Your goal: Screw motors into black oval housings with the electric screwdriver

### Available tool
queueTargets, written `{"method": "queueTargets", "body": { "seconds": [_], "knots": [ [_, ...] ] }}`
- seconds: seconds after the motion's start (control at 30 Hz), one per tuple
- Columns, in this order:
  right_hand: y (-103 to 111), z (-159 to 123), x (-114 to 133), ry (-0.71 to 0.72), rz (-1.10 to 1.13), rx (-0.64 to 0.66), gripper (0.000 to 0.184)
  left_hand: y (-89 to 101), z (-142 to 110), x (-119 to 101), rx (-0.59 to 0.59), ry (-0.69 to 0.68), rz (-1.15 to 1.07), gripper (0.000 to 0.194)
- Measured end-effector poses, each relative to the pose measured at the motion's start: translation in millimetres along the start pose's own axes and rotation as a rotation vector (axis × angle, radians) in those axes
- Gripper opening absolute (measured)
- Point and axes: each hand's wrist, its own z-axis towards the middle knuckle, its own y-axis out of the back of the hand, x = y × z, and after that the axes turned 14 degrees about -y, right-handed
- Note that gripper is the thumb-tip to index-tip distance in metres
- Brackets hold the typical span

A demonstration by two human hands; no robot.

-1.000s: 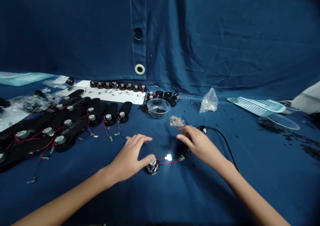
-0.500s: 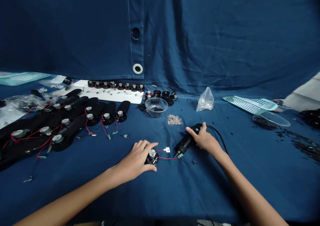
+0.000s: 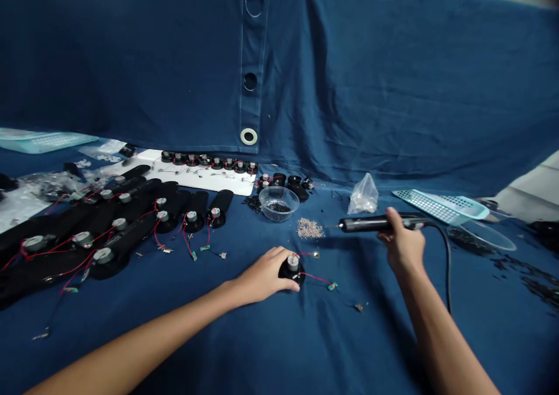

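My left hand [image 3: 267,275] grips a small black part with a silver motor [image 3: 293,263], thumb at its near side and fingers behind it. Red wires trail right from it to a small green circuit board [image 3: 332,286] and a metal tab [image 3: 315,254]. In my right hand [image 3: 404,244] is a black electric screwdriver [image 3: 360,224], lifted off the cloth and held level. Its bit points left at a pile of small screws [image 3: 310,228] and looks close to the pile's right edge; whether they touch I cannot tell.
Black housings with motors and red wires [image 3: 114,249] cover the left side. Behind them a white board [image 3: 209,180] bears a row of motor units. A clear bowl [image 3: 279,204], a plastic bag [image 3: 364,194] and turquoise baskets [image 3: 441,205] stand farther back. Black pieces lie scattered at right.
The right hand has picked the electric screwdriver up from the cloth and turned it level, bit toward the screws. The left hand keeps the motor part; the camera view has shifted.
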Motion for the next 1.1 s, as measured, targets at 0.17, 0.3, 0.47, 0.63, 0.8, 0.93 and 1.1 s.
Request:
{"method": "queueTargets", "body": {
  "seconds": [0.17,0.3,0.47,0.63,0.8,0.93,1.1],
  "knots": [
    [-6.0,-2.0,37.1,-0.177,0.599,0.115,0.030,-11.0,13.1,10.1,0.063,-0.048,0.198,0.048],
    [-21.8,-18.5,31.3,-0.338,0.811,0.196,0.032,-10.9,3.4,8.8,0.080,-0.081,0.304,0.056],
    [-37.4,-46.0,7.7,-0.506,0.804,0.290,0.027,14.2,-9.9,8.7,0.106,-0.009,0.125,0.083],
    [-46.1,-62.6,-4.9,-0.686,0.576,0.391,0.028,53.4,-20.5,15.5,-0.037,0.117,0.195,0.040],
    [-50.2,-58.7,-21.5,-0.676,0.507,0.347,0.021,60.6,-44.0,24.8,-0.058,0.145,0.455,0.031],
    [-48.9,-47.6,-33.9,-0.651,0.485,0.314,0.020,65.2,-79.1,14.9,-0.065,0.096,0.558,0.027],
    [-46.2,-36.3,-43.8,-0.564,0.473,0.260,0.016,97.3,-163.4,-35.7,-0.383,0.216,0.774,0.026]
  ]
}}
